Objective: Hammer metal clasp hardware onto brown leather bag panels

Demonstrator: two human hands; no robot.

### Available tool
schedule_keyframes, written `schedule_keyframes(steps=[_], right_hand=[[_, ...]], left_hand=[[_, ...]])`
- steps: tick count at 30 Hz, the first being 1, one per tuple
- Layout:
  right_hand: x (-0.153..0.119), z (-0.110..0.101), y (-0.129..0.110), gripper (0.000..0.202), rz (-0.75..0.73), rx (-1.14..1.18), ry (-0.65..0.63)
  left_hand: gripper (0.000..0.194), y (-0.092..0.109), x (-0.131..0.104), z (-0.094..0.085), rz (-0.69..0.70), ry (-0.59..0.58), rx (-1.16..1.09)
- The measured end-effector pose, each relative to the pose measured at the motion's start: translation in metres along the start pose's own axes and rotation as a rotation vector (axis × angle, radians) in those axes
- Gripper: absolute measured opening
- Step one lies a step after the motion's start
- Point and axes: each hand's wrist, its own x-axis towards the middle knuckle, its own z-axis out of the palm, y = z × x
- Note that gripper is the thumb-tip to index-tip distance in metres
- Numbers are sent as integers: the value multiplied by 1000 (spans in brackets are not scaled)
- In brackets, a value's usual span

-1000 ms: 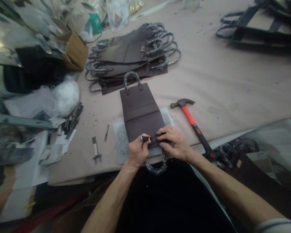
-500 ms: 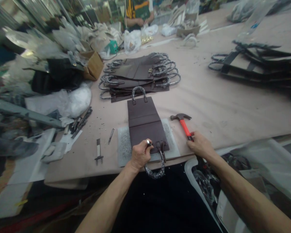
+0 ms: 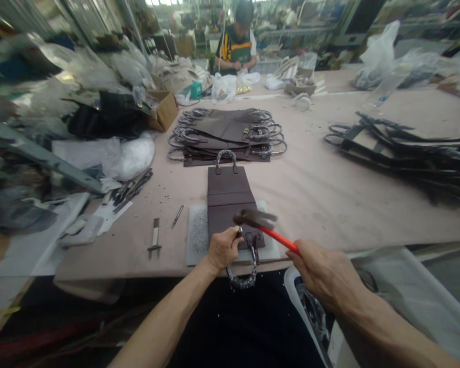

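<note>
A dark brown bag panel (image 3: 230, 186) lies flat on a pale board (image 3: 196, 230) at the table's near edge, its wrapped handles (image 3: 242, 280) at both ends. My left hand (image 3: 223, 249) is closed around a short metal punch (image 3: 239, 232), held upright on the panel beside the near handle's tab. My right hand (image 3: 322, 271) grips a claw hammer (image 3: 278, 237) by its red handle. The hammer's head, blurred by motion, is raised just above the punch. The punch's lower end is hidden by my fingers.
Beyond the panel lies a stack of similar brown bag panels (image 3: 230, 128). More dark panels (image 3: 402, 153) lie at the right. A metal tool (image 3: 155, 237) and a thin rod (image 3: 178, 216) rest left of the board. Another person (image 3: 235, 51) works across the table.
My right hand has lifted the hammer from the table at the right and swung its head left over the punch. My left hand stays at the panel. The view has tilted up.
</note>
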Motion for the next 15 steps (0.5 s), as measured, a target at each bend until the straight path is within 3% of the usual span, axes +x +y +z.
schedule_keyframes(steps=[3,7,12,15], right_hand=[[-1,-9,-3,34,-97,-117,3],[2,-14,-10,30,-24,-77,203],[-1,-11,-12,29,-52,-69,-54],[-4,-10,-13,28,102,3,125]], left_hand=[[15,-2,-1,1,-11,-21,16],[16,-2,-1,1,-9,-21,7],[14,-2,0,1,-5,-11,20],[18,-2,0,0,-6,-23,8]])
